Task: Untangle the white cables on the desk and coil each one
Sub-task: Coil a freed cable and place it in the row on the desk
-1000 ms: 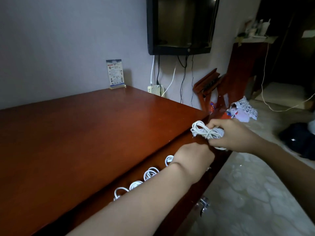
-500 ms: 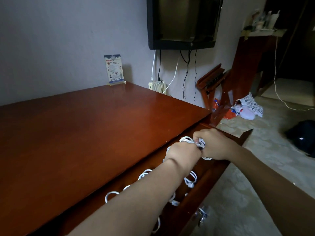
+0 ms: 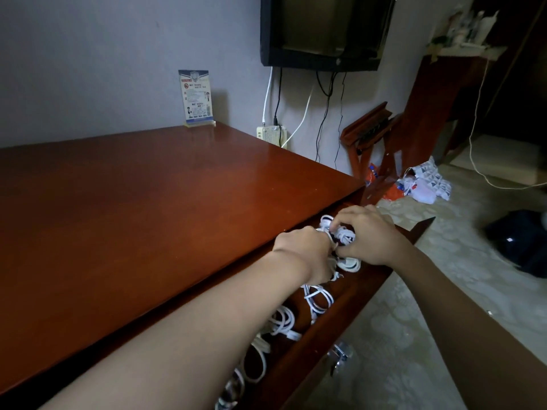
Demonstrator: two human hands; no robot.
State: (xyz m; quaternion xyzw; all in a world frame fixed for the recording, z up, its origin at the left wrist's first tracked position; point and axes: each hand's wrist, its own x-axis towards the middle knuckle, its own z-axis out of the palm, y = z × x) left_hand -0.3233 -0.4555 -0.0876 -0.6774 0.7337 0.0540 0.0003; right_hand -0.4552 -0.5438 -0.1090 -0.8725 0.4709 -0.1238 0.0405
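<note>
An open drawer [image 3: 381,279] under the red-brown desk [image 3: 165,202] holds several coiled white cables [image 3: 318,300] in a row. At the drawer's far right end a white cable bundle [image 3: 344,235] sits between both hands. My right hand [image 3: 370,235] curls over it from the right, fingers gripping the strands. My left hand [image 3: 305,250] reaches in from the left and pinches the same bundle; its fingertips are hidden behind the knuckles. My left forearm covers part of the cable row.
A small card stand [image 3: 196,97] is at the desk's back edge by the wall. A wall screen [image 3: 325,31] hangs above a white socket box [image 3: 271,134] with cords. A folding wooden rack [image 3: 370,128], bags [image 3: 423,182] and a dark item [image 3: 521,241] lie on the floor.
Both hands moved down with the white bundle from above the desk corner into the open drawer. More of the drawer and its coiled cables show now.
</note>
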